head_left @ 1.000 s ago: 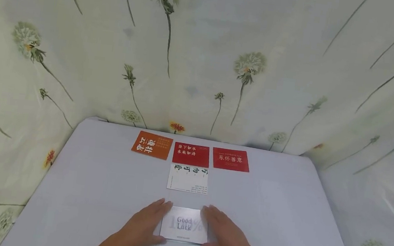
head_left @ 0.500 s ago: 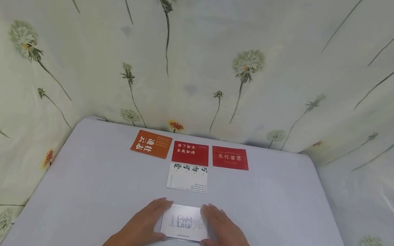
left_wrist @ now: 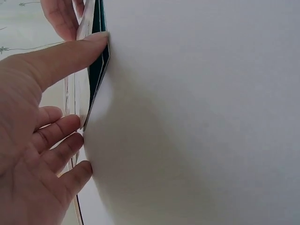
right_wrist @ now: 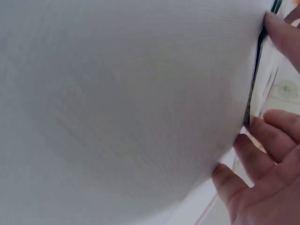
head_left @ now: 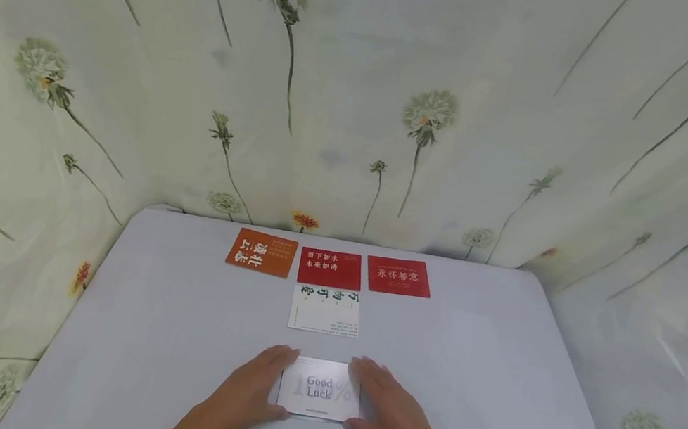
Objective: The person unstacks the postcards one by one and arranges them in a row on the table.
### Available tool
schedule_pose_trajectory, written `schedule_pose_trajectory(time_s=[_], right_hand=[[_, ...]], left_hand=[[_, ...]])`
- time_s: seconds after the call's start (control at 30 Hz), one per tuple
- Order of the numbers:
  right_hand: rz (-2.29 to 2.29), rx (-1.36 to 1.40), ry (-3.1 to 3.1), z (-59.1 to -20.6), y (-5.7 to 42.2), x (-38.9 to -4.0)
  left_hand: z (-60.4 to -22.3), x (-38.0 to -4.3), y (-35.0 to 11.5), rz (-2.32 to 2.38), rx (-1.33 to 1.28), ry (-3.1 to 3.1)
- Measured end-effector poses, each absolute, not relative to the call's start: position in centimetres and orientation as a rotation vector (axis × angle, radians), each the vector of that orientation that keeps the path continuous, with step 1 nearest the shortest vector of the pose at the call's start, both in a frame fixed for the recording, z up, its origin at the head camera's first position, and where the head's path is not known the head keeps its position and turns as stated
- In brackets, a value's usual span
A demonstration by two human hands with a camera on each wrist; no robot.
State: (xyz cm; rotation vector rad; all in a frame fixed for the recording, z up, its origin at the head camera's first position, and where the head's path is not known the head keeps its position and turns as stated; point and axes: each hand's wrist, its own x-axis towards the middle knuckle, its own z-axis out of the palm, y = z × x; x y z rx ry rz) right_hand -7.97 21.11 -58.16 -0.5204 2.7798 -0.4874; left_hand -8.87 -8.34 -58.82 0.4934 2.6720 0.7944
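Left hand (head_left: 254,392) and right hand (head_left: 393,411), lightly curled, pinch stacked cards (head_left: 320,390) — white-topped, lettered "Good Luck" in grey.

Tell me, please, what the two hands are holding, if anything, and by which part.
The left hand and right hand hold a thin rectangular stack topped by a white "Good Luck" card, by its left and right ends.

We hold a "Good Luck" card (head_left: 320,390) between left hand (head_left: 250,389) and right hand (head_left: 390,409); four cards (head_left: 329,275) lie beyond on the table (head_left: 466,370).
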Motion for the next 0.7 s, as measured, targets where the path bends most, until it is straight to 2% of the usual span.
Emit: schedule_pose_trajectory(time_s=[0.23, 0.7], right_hand=[[-0.479, -0.576, 2.822, -58.51, 21.12, -7.96], [-0.573, -0.458, 2.699, -57.62, 22.05, -8.54]], left_hand=[[-58.39, -9.10, -8.50, 0.835, 0.435, 2.624], [-57.85, -9.28, -8.84, 0.835, 0.495, 2.562]])
